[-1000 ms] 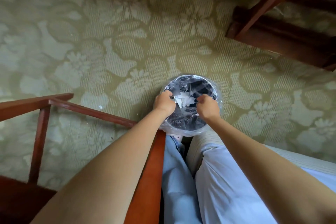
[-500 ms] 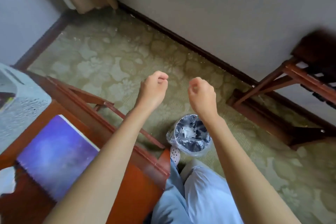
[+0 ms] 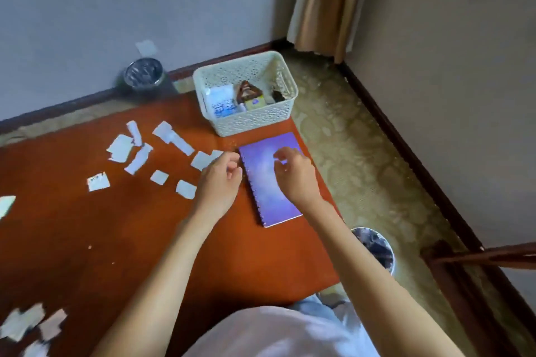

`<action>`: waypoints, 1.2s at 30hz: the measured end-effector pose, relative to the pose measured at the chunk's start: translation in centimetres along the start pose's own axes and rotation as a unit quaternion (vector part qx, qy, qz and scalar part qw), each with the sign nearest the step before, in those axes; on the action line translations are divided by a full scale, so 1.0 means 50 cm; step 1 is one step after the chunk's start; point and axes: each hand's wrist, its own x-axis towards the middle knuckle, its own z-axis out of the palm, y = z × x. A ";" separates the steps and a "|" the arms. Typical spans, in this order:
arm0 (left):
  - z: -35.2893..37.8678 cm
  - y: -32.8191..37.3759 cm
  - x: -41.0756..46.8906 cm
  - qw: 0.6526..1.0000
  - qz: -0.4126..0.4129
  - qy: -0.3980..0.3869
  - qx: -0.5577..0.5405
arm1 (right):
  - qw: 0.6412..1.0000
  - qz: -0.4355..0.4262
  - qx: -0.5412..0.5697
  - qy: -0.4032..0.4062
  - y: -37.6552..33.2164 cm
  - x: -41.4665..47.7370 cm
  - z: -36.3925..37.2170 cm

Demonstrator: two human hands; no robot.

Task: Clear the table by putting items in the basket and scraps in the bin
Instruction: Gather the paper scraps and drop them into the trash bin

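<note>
A purple spiral notebook (image 3: 268,191) lies near the right edge of the red-brown table (image 3: 145,240). Just behind it stands a white lattice basket (image 3: 252,122) holding a white-blue packet, a brown item and a small yellowish box. Several white paper scraps (image 3: 120,148) are scattered over the left half of the table, and more lie at the front left corner (image 3: 26,324). My left hand (image 3: 220,182) hovers at the notebook's spiral edge, fingers loosely curled, holding nothing. My right hand (image 3: 297,177) hangs over the notebook cover, also loosely curled and empty. The lined bin (image 3: 377,246) stands on the floor right of the table.
A dark round container (image 3: 142,74) sits by the wall behind the table. A beige curtain (image 3: 324,0) hangs in the corner. A dark wooden rack (image 3: 475,258) stands on the patterned carpet at the right. My lap fills the bottom edge.
My view swung from the floor bin up to the table. Both hands left the bin, where they dropped scraps, and now hover empty over the notebook.
</note>
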 end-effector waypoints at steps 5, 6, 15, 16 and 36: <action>-0.078 -0.194 -0.015 0.994 -0.107 -0.002 -0.021 | 0.987 -0.011 -0.066 -0.146 -0.088 -0.022 0.202; -0.089 -0.224 -0.014 0.993 -0.116 -0.010 -0.017 | 0.984 -0.001 -0.074 -0.163 -0.099 -0.025 0.231; -0.119 -0.334 0.072 0.992 -0.117 -0.051 0.015 | 0.974 0.103 -0.127 -0.157 -0.123 0.036 0.292; -0.114 -0.331 0.086 0.993 -0.108 -0.055 0.013 | 0.976 0.101 -0.128 -0.143 -0.123 0.050 0.288; -0.022 -0.355 0.150 0.985 -0.044 -0.096 0.133 | 0.912 -0.031 -0.335 -0.234 -0.101 0.216 0.307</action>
